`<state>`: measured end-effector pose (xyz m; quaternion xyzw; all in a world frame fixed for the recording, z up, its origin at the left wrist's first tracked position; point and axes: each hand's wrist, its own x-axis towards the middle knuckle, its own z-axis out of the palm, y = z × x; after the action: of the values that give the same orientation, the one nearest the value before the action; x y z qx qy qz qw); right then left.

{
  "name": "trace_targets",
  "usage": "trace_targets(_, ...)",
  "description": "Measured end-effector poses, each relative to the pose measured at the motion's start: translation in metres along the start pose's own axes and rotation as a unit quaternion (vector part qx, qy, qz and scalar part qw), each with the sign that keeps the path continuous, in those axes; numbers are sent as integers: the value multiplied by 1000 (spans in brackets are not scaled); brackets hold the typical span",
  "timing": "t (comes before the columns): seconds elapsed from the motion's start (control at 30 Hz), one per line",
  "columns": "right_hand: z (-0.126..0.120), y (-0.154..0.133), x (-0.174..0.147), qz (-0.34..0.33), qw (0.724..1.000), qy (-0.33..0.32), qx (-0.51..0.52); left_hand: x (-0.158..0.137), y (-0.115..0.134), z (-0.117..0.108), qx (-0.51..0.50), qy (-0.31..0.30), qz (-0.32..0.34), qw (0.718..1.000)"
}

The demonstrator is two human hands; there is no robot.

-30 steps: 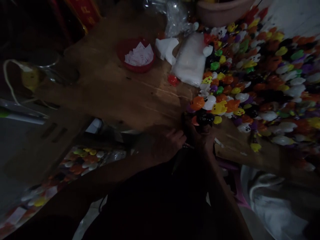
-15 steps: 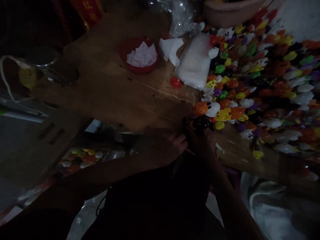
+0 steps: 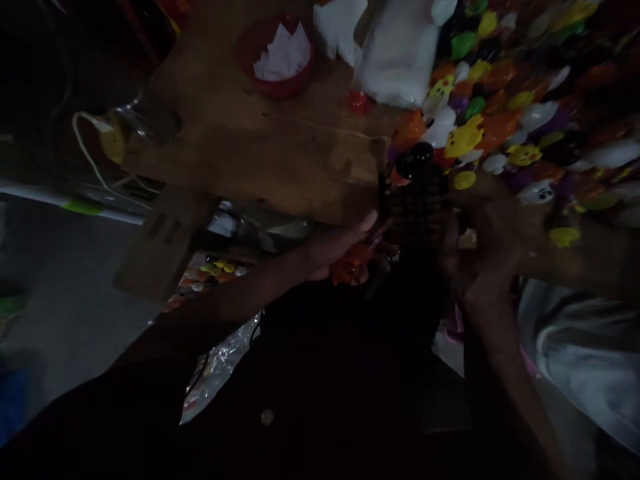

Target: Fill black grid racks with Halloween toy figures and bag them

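Note:
My left hand (image 3: pixel 330 257) is closed around a small orange plastic figure (image 3: pixel 351 267) in front of the table edge, with a thin stem at the figure's upper right. My right hand (image 3: pixel 483 257) is over the front edge of the table, its thumb and fingers apart, with no held thing visible; it is dark and blurred. Between the hands stands a dark ridged object (image 3: pixel 415 213), its kind unclear. A shiny black figure (image 3: pixel 417 159) is just above it, beside the pile of coloured plastic figures (image 3: pixel 497 130).
A red basket (image 3: pixel 280 87) of white paper slips stands on the wooden table (image 3: pixel 280 157). Near it lie a red piece (image 3: pixel 358 102) and a stack of clear plastic bags (image 3: pixel 397 57). A white cable (image 3: pixel 93 160) hangs at left. More figures (image 3: pixel 215 270) lie below the table edge.
The view has shifted, so the table sits higher. My hands have moved apart, the right one away to the right. The orange figure now shows in my left hand.

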<state>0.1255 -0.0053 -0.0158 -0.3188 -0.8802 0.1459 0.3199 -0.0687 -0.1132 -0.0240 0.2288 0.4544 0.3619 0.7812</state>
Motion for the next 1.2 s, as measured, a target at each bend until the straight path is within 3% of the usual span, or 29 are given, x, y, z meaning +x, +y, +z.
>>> trace_targets(0.13, -6, -16, -31, -159, 974, -156, -41, 12, 3, 9, -5, -31, -66, 997)
trace_targets(0.2, 0, -12, -35, -171, 966, -187, -57, 16, 5, 12, 18, -21, -41, 999)
trace_targets(0.3, 0, 1, -33, -171, 966, -185, -50, 13, 8, 9, 25, -22, -22, 999)
trace_targets(0.4, -11, 13, -34, -128, 979, -153, -35, -2, 6, -3, 27, -5, -15, 1000)
trace_targets(0.47, -15, 20, -36, -40, 995, -84, -20, -11, 2, -13, 77, 81, 57, 992)
trace_targets(0.5, -14, 23, -37, 18, 999, -37, -10, -14, 0, -17, 122, 152, 120, 973)
trace_targets(0.57, -5, 26, -33, 130, 990, 48, 19, -16, 3, -22, 220, 288, 278, 889)
trace_targets(0.63, 10, 26, -24, 201, 974, 80, 69, -13, 15, -20, 321, 351, 428, 768)
trace_targets(0.73, 33, 21, -6, 235, 961, 57, 135, 1, 46, -11, 481, 319, 559, 595)
trace_targets(0.8, 45, 19, 3, 258, 952, 64, 154, 17, 64, -8, 564, 300, 575, 511)
trace_targets(0.83, 50, 19, 7, 270, 946, 77, 160, 26, 70, -9, 592, 295, 572, 486)
trace_targets(0.9, 59, 22, 11, 282, 937, 105, 177, 44, 74, -13, 619, 283, 549, 485)
trace_targets(1.07, 74, 35, 19, 289, 922, 116, 230, 67, 64, -23, 590, 242, 512, 576)
trace_targets(1.2, 74, 38, 21, 306, 916, 132, 225, 65, 60, -22, 578, 235, 517, 587)
